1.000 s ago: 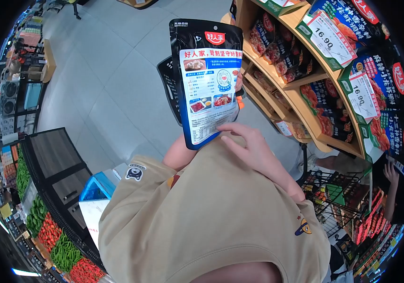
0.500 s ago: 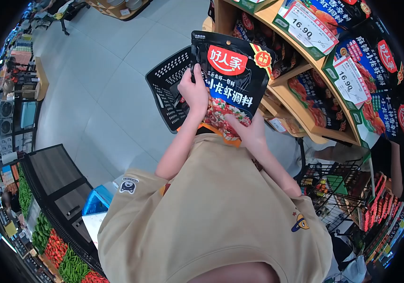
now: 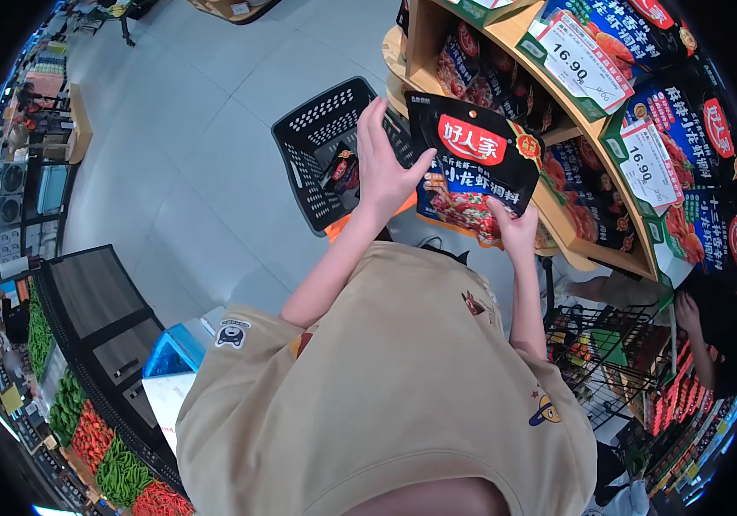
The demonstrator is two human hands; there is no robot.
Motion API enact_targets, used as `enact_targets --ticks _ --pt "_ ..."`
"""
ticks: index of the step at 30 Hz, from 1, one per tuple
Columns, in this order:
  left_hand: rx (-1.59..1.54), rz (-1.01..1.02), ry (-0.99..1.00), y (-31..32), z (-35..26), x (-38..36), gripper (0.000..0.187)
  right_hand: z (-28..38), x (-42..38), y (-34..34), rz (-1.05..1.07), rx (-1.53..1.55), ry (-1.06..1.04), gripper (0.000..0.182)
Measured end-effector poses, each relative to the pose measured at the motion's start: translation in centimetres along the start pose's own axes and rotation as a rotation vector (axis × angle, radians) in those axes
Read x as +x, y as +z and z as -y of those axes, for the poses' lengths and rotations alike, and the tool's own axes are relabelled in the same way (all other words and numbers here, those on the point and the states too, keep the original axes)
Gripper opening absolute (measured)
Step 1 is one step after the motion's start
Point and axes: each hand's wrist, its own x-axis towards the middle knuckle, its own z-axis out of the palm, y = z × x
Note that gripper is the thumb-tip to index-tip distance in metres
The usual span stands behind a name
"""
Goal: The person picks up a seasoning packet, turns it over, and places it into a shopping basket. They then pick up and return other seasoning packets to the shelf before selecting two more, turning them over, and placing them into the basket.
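A black seasoning pouch (image 3: 472, 172) with a red logo and a crayfish picture is held up in front of me, slightly tilted. My right hand (image 3: 513, 228) grips its lower right edge, thumb on the front and the other fingers hidden behind. At the pouch's left edge is my left hand (image 3: 383, 168), its fingers stretched upward and its thumb tip close to or touching the pouch. Behind the left hand sits a black shopping basket (image 3: 304, 163) with a dark packet (image 3: 343, 170) inside.
Wooden shelves (image 3: 579, 249) on the right hold similar pouches (image 3: 695, 215) and price tags (image 3: 579, 64). A wire cart (image 3: 609, 344) stands at lower right, near another person's hand (image 3: 687, 314). Peppers (image 3: 93, 439) lie in a display at lower left.
The pouch has shifted right and slightly down with my right hand. My left hand has loosened from its front, fingers now stretched out. More of the basket and its packet shows.
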Motion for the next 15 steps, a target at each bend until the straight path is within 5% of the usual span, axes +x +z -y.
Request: enact_targets --ticks 2,4,6,8,9,12,15 --pt "0.143 0.087 0.21 -0.9 -0.3 0.6 0.075 0.0 0.1 -1.0 0.011 -0.059 -0.063 0.016" --pt "0.13 0.264 0.297 -1.6 -0.3 0.8 0.073 0.5 0.2 -1.9 0.236 -0.333 -0.05 0.018" --pt "0.062 0.305 0.27 -1.9 0.0 0.4 0.063 1.3 0.1 -1.8 0.278 -0.339 0.021 0.021" --pt "-0.055 0.663 -0.034 -3.0 0.4 0.1 0.05 1.7 0.1 -1.5 0.399 -0.388 0.016 0.021" --pt "-0.116 0.662 -0.045 -3.2 1.2 0.2 0.031 2.0 0.3 -1.4 0.428 -0.476 -0.075 0.018" --pt "0.073 0.71 0.017 -4.4 3.0 -0.1 0.019 2.8 0.5 0.0 0.457 -0.389 -0.026 0.015" --pt "0.048 0.486 0.073 -5.3 3.8 -0.4 0.014 3.4 1.2 1.8 0.426 -0.373 0.048 0.014"
